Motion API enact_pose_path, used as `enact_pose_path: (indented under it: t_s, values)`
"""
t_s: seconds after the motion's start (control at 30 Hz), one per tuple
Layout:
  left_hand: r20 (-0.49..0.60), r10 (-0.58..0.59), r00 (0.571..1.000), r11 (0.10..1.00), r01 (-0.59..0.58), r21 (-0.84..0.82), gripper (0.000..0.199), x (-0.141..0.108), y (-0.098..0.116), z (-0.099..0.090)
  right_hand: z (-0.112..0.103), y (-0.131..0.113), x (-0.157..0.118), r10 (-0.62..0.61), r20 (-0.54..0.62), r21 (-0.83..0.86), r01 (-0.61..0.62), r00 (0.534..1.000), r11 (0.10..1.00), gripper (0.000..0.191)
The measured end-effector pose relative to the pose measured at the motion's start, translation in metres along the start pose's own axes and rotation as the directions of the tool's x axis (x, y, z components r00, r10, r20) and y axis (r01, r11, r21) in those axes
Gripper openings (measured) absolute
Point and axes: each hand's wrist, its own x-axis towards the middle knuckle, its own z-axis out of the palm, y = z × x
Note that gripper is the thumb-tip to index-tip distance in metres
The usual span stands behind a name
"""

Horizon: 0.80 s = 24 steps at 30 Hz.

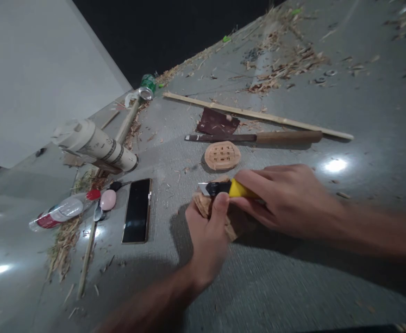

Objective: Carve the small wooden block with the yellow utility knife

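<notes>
My left hand [208, 238] is closed round a block of carved wood [234, 225], its thumb raised against the back of the knife. In my right hand [282, 199] is a yellow utility knife [241, 189], its blade pointing left over the top of the wood. The fingers of both hands hide much of the block. Just beyond them a round carved wooden piece [222, 155] with small square holes lies on the grey table [168, 152].
A long-bladed tool [288, 137], dark red sandpaper [217, 122] and a thin stick [258, 114] lie behind. To the left are a phone [137, 211], a paper cup [100, 144], a plastic bottle [59, 212] and a green can [147, 87]. Wood shavings [286, 69] are scattered about.
</notes>
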Motion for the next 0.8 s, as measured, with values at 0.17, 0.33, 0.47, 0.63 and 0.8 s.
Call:
enact_pose_path:
  t_s: [0.17, 0.33, 0.47, 0.63, 0.8]
  values:
    - [-0.006, -0.035, 0.999, 0.999, 0.035, 0.001, 0.031, 0.004, 0.002, 0.0, 0.001, 0.006, 0.001, 0.02, 0.052, 0.02, -0.021, 0.998, 1.0, 0.043]
    - [0.03, -0.031, 0.999, 0.999, 0.032, -0.02, 0.032, 0.006, -0.001, 0.0, -0.001, 0.018, 0.001, -0.003, 0.049, -0.006, 0.003, 0.999, 1.0, 0.042]
    - [0.049, 0.024, 0.998, 0.999, -0.021, -0.047, 0.035, 0.007, 0.001, 0.001, -0.004, 0.021, 0.002, -0.082, 0.055, 0.011, 0.081, 0.995, 0.997, 0.035]
    - [0.058, 0.063, 0.996, 0.993, -0.056, -0.108, 0.043, 0.006, 0.004, 0.001, -0.008, 0.02, 0.003, -0.128, 0.142, 0.035, 0.124, 0.982, 0.992, 0.029]
    - [0.102, 0.033, 0.994, 0.996, -0.025, -0.081, 0.048, 0.006, 0.001, 0.0, -0.011, 0.024, 0.005, -0.171, 0.148, 0.018, 0.17, 0.974, 0.985, 0.031]
